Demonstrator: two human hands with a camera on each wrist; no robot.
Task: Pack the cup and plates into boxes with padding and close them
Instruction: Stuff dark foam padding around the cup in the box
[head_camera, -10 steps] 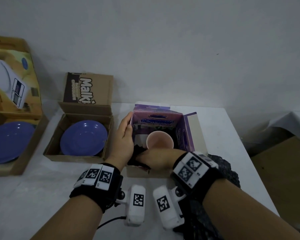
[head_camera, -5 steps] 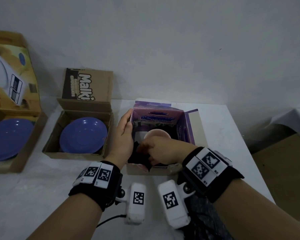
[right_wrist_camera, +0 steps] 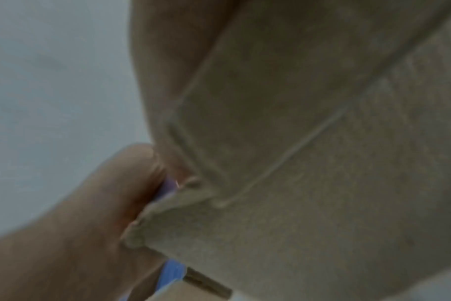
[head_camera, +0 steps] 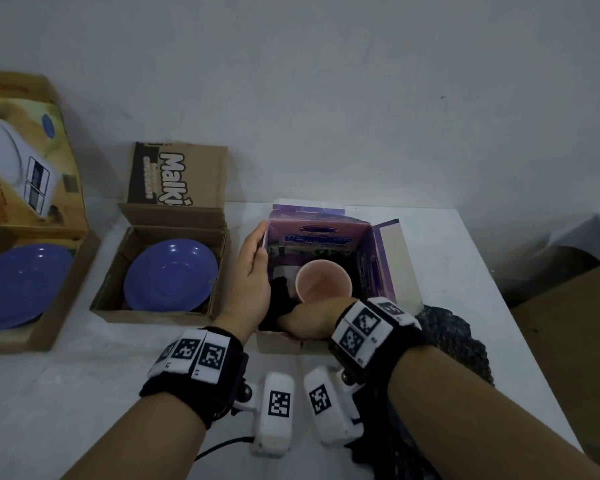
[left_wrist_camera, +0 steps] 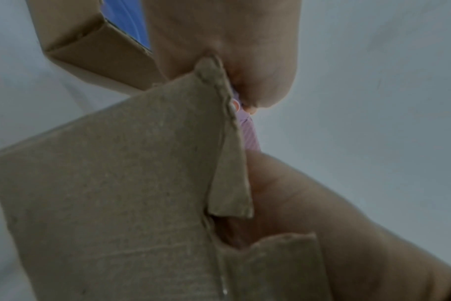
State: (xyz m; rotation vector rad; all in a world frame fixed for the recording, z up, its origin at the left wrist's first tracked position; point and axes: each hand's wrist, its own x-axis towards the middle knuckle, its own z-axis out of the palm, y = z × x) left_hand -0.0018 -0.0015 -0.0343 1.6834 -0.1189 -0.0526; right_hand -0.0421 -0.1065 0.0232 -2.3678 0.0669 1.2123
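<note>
A pink cup point(head_camera: 323, 282) stands upright inside the open purple box point(head_camera: 371, 271) in the middle of the table. My left hand point(head_camera: 253, 268) grips the box's left wall, fingers along the outside. My right hand point(head_camera: 309, 322) is low in the box's front left corner, curled on black padding cloth point(head_camera: 279, 296) beside the cup; its fingertips are hidden. Two blue plates lie in open boxes to the left: one point(head_camera: 170, 275) in the brown box point(head_camera: 174, 317), one point(head_camera: 18, 285) in the yellow box point(head_camera: 32, 337). Both wrist views show only blurred cardboard point(left_wrist_camera: 103, 203) and skin.
More black cloth point(head_camera: 454, 334) lies heaped on the white table point(head_camera: 84, 393) right of the purple box. The brown box's lid and the yellow box's lid stand up at the back. The table's right edge runs close past the cloth.
My right hand has dropped from in front of the cup's rim into the front left corner with the black padding, so the whole rim shows. The left hand stays on the box wall.
</note>
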